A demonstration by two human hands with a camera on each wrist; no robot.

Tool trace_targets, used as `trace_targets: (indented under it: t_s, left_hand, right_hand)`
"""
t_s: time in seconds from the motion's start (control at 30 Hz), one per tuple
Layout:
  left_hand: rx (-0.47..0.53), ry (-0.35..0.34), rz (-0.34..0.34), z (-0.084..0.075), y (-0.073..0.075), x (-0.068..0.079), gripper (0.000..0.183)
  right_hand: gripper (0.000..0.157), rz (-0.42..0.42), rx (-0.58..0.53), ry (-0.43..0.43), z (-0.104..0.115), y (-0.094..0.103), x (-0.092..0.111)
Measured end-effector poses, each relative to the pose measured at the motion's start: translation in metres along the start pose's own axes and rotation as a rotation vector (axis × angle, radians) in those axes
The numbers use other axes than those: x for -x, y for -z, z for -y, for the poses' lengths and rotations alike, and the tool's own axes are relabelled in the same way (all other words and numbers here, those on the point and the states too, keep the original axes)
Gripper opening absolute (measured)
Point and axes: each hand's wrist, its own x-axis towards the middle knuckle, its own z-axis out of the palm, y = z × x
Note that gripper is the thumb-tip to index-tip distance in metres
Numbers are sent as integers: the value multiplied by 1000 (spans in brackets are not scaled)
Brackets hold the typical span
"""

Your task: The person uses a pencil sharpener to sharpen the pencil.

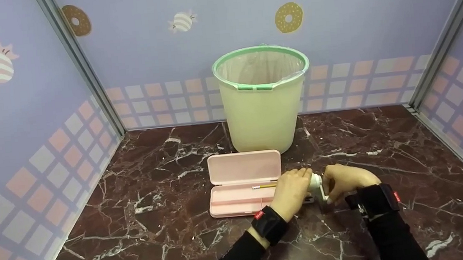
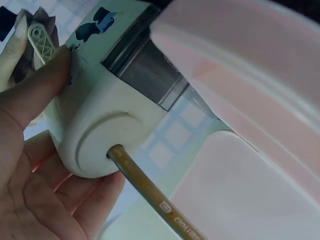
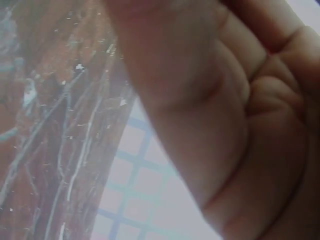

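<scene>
Sharpener [image 2: 107, 107], well in from the tabletop's [image 1: 162, 253] back edge, has the left hand [image 1: 290, 192] curled round it while the right hand's [image 1: 348, 178] fingers seemingly pinch its crank [image 2: 42, 42], contact half hidden; a slack left grip could let it twist and snap the pencil [image 2: 152, 195].

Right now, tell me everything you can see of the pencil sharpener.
The sharpener has a pale, plastic-looking body, dark printed figures, a smoky see-through compartment and a rounded end whose hole holds a pencil. A crank sits at the opposite end. Beside the open pink case, it is held by the left grip, the right grip at the crank.
</scene>
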Motion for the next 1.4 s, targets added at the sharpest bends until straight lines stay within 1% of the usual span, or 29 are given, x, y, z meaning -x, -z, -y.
trace_targets:
  t_s: [0.1,0.2,0.33,0.43,0.47,0.57,0.63,0.73,0.87,1.07,1.2,1.3,1.4]
  left_hand:
    - [-7,20,16,-1,0,0,63]
    - [4,37,18,-2,0,0,63]
    - [25,51,9,-1,-1,-1,62]
    - [34,73,-19,-1,-2,-1,61]
    - [30,79,-28,-1,-2,-1,58]
    - [12,81,-41,-2,-2,1,41]
    - [-7,72,-36,-3,0,2,32]
    - [-10,58,-27,-2,0,1,27]
    - [5,51,-40,2,-2,0,26]
    - [21,20,-55,3,-3,-1,28]
    - [2,6,-61,2,-3,-2,30]
    - [12,2,-37,3,-3,-4,38]
    - [36,-3,-3,3,-3,-5,53]
  right_hand:
    - [15,-9,62,31,2,2,2]
    - [14,-5,86,67,4,4,3]
    - [12,5,56,98,5,4,4]
    - [11,-4,1,104,5,4,5]
    - [11,-6,-16,112,4,4,5]
    - [8,-20,-62,152,4,6,7]
    - [6,-42,-70,178,3,9,9]
    - [4,-112,-67,220,3,14,11]
    - [5,-247,-37,223,3,14,8]
    - [5,-519,23,156,0,10,-5]
    - [9,-636,62,130,-4,5,-16]
    - [9,-705,101,119,-7,0,-24]
    - [8,-752,110,98,-9,-4,-31]
